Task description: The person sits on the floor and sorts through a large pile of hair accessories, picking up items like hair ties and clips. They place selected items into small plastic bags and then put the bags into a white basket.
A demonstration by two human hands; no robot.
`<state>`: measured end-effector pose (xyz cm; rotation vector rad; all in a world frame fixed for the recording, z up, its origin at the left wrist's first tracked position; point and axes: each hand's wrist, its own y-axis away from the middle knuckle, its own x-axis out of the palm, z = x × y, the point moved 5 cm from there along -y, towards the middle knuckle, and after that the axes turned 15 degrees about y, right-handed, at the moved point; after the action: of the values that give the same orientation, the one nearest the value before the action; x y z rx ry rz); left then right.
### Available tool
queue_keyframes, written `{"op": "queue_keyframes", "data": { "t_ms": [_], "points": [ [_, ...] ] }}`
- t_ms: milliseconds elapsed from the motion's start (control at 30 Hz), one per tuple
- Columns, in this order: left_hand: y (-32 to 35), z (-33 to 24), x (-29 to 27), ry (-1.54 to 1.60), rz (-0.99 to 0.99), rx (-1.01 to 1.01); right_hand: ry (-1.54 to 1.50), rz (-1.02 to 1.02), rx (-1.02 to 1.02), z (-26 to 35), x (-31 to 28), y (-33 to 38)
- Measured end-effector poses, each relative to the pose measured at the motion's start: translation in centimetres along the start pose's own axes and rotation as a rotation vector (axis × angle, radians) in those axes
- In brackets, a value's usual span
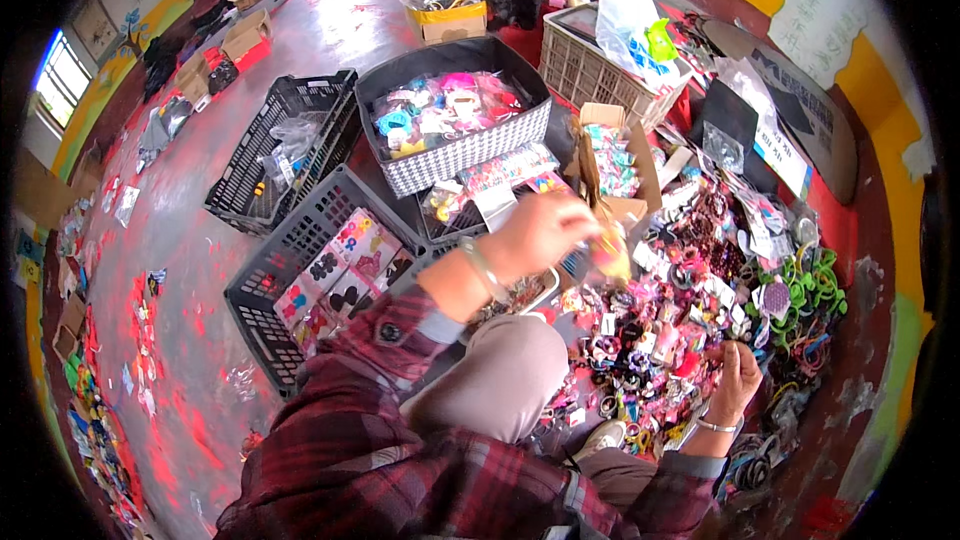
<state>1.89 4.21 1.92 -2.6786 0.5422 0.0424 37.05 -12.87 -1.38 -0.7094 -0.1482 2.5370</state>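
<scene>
Both hands worked the heap of hair accessories: left hand closed on a small yellowish packet, raised near the dark crate; right hand lay on the heap's near edge, fingers curled, grasp unclear.

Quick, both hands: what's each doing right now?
Left hand: closed on a small yellow packet.
Right hand: fingers down in the hair-accessory pile; grip unclear.

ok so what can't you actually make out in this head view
- What the left hand holds: a blurred yellowish item, kind unclear.
- Whether the right hand grips anything: fingertips buried in the heap of small colourful hair accessories.
- Single pieces in that heap: too small.
- The person's plaid sleeves: cut off by the lower edge.
</scene>
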Motion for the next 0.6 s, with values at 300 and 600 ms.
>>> {"op": "queue_keyframes", "data": {
  "t_ms": [300,600],
  "points": [
    [-4.6,11.3,-17.0,0.766,-0.629,-0.279,0.092,0.094,0.128,-1.5,4.8,-1.3],
    [-14.8,24.8,-25.2,0.774,-0.841,-0.250,0.098,0.201,0.309,-5.3,8.7,-2.8]
  ]
}}
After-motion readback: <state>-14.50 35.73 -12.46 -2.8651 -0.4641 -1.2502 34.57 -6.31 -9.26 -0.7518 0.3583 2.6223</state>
